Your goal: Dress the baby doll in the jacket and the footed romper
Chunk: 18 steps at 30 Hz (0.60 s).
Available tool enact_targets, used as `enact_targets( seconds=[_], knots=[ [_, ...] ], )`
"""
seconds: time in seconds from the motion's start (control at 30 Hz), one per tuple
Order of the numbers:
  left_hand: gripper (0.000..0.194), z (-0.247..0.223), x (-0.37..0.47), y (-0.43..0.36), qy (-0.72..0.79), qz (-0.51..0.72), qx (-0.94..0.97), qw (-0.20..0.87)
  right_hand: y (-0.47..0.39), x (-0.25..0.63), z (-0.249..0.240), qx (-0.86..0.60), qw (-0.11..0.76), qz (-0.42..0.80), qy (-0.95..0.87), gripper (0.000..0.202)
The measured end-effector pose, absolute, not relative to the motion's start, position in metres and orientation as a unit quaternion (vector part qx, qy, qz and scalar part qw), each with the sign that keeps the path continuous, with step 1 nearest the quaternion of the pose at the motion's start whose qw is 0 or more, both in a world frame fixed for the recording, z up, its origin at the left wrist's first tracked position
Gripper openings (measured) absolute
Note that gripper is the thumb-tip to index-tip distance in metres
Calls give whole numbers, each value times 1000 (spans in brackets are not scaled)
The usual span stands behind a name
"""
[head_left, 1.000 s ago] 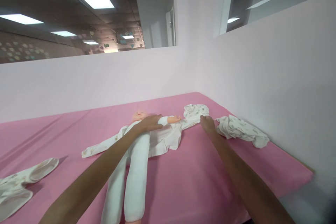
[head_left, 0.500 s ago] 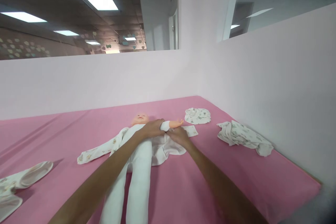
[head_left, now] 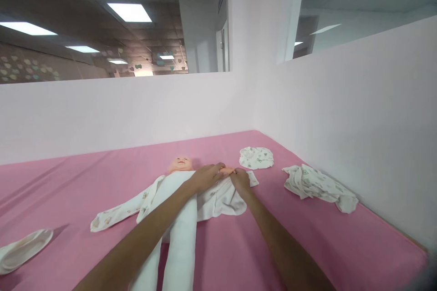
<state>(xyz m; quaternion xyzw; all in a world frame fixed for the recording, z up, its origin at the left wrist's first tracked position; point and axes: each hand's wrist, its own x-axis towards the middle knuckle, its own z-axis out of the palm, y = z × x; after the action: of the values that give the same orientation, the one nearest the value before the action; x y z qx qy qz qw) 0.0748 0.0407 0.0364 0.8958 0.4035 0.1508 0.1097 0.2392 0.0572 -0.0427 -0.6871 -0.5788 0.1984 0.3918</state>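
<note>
A baby doll (head_left: pixel 180 163) with a white cloth body lies on its back, its head toward the wall. Under and beside it spreads a white printed garment (head_left: pixel 119 208), one sleeve stretched out to the left. My left hand (head_left: pixel 207 177) is closed round the doll's arm on the right side. At the end of that arm, my right hand (head_left: pixel 241 181) pinches the doll's hand, close to the garment's right sleeve. Cloth hangs below both hands, and my fingertips are partly hidden.
On the pink mat (head_left: pixel 232 254), a folded printed cloth (head_left: pixel 256 158) lies at the back right and a crumpled one (head_left: pixel 319 186) near the right wall. Another white cloth piece (head_left: pixel 29 250) is at the left edge. White walls (head_left: pixel 136 113) rise behind and to the right.
The doll's arm has dropped lower, and its hand is now between my hands. My right hand has moved slightly right, to the doll's hand. The view has tilted up slightly.
</note>
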Motion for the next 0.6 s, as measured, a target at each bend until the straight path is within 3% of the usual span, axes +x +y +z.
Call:
enact_targets(
  seconds=[0.23,0.4,0.6],
  knots=[
    [42,36,73,41,430,27,901,57,62,256,-42,-670,491,259,-494,16],
    [37,30,84,45,434,14,899,53,44,250,-30,-658,503,241,-507,9],
    [17,28,83,54,421,12,900,107,19,226,0,-604,508,254,-559,12]
  ],
)
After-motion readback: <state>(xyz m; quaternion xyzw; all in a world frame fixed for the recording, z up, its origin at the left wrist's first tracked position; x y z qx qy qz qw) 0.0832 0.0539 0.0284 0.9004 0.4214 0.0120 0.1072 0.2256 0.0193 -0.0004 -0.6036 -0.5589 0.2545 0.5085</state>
